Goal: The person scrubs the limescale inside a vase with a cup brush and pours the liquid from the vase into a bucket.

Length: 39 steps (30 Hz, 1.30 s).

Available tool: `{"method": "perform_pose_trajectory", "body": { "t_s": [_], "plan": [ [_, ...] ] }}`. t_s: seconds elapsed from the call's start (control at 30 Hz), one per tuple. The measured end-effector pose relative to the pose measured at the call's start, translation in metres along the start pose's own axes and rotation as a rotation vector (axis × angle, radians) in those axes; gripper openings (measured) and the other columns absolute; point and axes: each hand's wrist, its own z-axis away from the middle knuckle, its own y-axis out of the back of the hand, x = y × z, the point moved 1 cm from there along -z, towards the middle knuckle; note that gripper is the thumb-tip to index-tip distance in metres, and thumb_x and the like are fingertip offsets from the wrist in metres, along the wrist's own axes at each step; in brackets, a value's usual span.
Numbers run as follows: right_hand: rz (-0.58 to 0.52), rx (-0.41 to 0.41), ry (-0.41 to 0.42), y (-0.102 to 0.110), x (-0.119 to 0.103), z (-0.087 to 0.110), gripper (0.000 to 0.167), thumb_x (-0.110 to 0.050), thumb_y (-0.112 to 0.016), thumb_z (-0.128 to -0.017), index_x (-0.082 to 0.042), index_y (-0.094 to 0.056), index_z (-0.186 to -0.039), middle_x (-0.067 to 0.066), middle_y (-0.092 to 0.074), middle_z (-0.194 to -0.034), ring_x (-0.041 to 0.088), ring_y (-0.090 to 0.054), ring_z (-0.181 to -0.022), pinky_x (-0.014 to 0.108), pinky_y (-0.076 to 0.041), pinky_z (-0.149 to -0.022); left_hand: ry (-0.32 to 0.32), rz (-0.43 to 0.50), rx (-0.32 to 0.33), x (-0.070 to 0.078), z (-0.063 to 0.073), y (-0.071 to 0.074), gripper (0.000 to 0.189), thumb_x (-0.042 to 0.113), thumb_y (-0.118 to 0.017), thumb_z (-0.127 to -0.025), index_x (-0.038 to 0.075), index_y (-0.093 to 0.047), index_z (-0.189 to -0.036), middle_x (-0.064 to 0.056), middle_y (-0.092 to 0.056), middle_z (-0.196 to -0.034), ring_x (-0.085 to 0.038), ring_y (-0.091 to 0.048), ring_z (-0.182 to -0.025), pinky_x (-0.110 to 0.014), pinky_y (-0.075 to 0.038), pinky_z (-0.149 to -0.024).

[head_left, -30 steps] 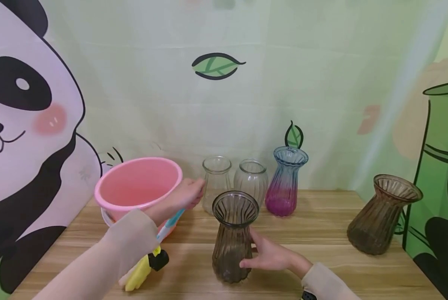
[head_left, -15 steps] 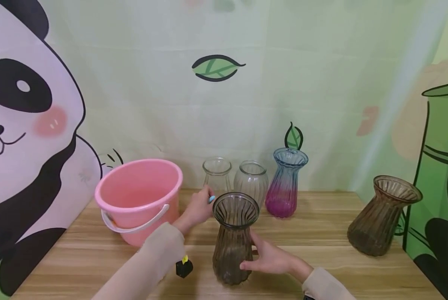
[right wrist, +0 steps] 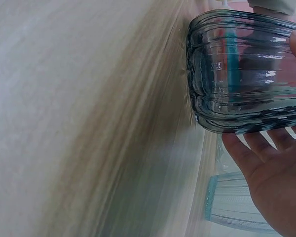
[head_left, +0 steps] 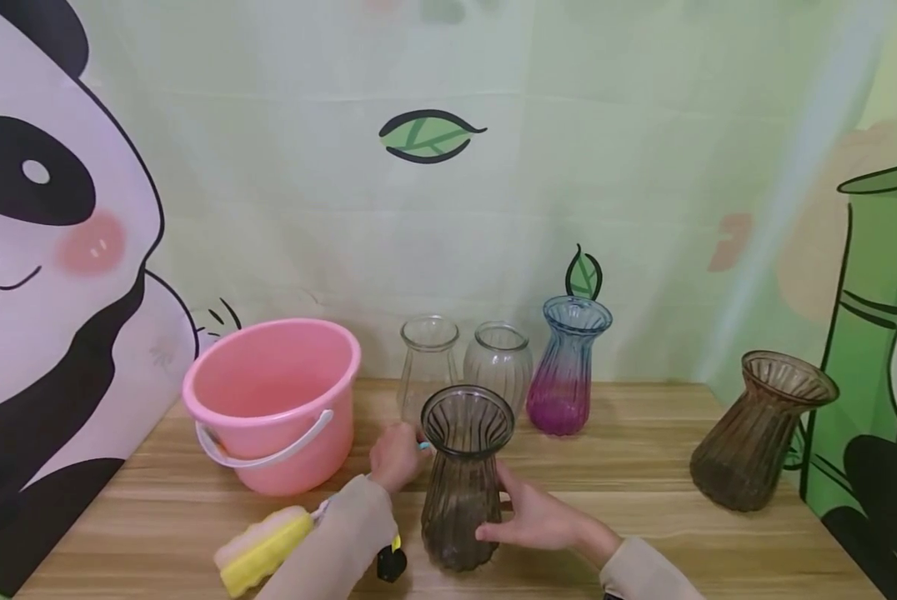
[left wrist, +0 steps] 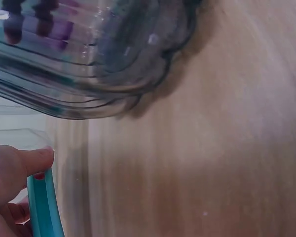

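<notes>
My left hand (head_left: 398, 457) grips the teal handle (left wrist: 43, 202) of a sponge bottle brush, just left of a grey ribbed glass vase (head_left: 459, 492). The brush's yellow and pale pink sponge head (head_left: 264, 546) points to the lower left, low over the table; my sleeve covers part of its stem. The vase stands upright near the front, with its flared mouth up. With thumb and fingers spread around its right side, my right hand (head_left: 534, 512) holds the vase low down. In the right wrist view, the fingers lie behind the glass.
A pink bucket (head_left: 343, 392) with a white handle stands at left. Behind the grey vase are two clear glass vases (head_left: 428, 358) (head_left: 499, 362) and a blue-to-pink vase (head_left: 561, 375). A brown glass vase (head_left: 752, 442) stands near the table's right edge.
My left hand has come down from beside the bucket's rim to low beside the grey vase, and the sponge head shows at lower left. The right hand and vase have stayed put.
</notes>
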Motion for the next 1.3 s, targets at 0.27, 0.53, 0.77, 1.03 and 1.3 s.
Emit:
{"method": "perform_pose_trajectory", "body": {
  "t_s": [0.27, 0.53, 0.77, 1.03, 1.3],
  "plan": [
    [0.0, -0.003, -0.004, 0.0, -0.001, 0.0, 0.087, -0.026, -0.069, -0.081, -0.014, -0.012, -0.146, 0.013, -0.034, -0.142, 0.03, -0.04, -0.127, 0.029, -0.044, -0.094, 0.03, 0.015, 0.01, -0.008, 0.004, -0.007, 0.009, 0.013, -0.064, -0.068, 0.015, -0.057, -0.063, -0.003, -0.055, -0.065, -0.021, -0.05, -0.057, -0.035, -0.037, -0.046],
    [0.003, 0.008, 0.016, 0.0, 0.002, -0.002, 0.087, -0.027, -0.069, -0.081, -0.014, -0.013, -0.146, 0.014, -0.034, -0.142, 0.031, -0.039, -0.127, 0.03, -0.044, -0.095, 0.028, 0.108, -0.029, -0.006, 0.005, 0.005, 0.014, 0.022, -0.071, -0.07, 0.012, -0.063, -0.076, -0.005, -0.061, -0.075, -0.021, -0.054, -0.065, -0.034, -0.041, -0.052],
    [-0.012, -0.004, 0.006, -0.001, 0.004, 0.0, 0.087, -0.029, -0.067, -0.083, -0.015, -0.009, -0.147, 0.012, -0.032, -0.144, 0.031, -0.038, -0.128, 0.031, -0.043, -0.096, -0.208, 0.311, 0.023, 0.016, 0.021, 0.055, 0.034, 0.017, -0.071, -0.075, 0.005, -0.06, -0.105, -0.012, -0.064, -0.1, -0.027, -0.061, -0.09, -0.042, -0.048, -0.078],
    [0.002, 0.037, 0.024, -0.003, 0.007, 0.002, 0.089, -0.029, -0.068, -0.082, -0.012, -0.009, -0.146, 0.015, -0.036, -0.14, 0.031, -0.041, -0.125, 0.031, -0.044, -0.094, -0.483, 0.287, 0.224, 0.03, 0.054, 0.127, 0.043, 0.011, -0.068, -0.079, 0.009, -0.055, -0.12, -0.005, -0.061, -0.115, -0.023, -0.058, -0.105, -0.039, -0.048, -0.087],
    [0.064, 0.119, -0.031, -0.011, 0.004, 0.005, 0.096, -0.035, -0.071, -0.078, -0.008, -0.008, -0.146, 0.02, -0.04, -0.137, 0.033, -0.047, -0.12, 0.034, -0.046, -0.09, -0.495, 0.206, 0.418, -0.013, 0.054, 0.194, 0.035, 0.013, -0.066, -0.083, 0.008, -0.057, -0.117, -0.008, -0.061, -0.114, -0.027, -0.057, -0.104, -0.047, -0.048, -0.086]
  ]
}}
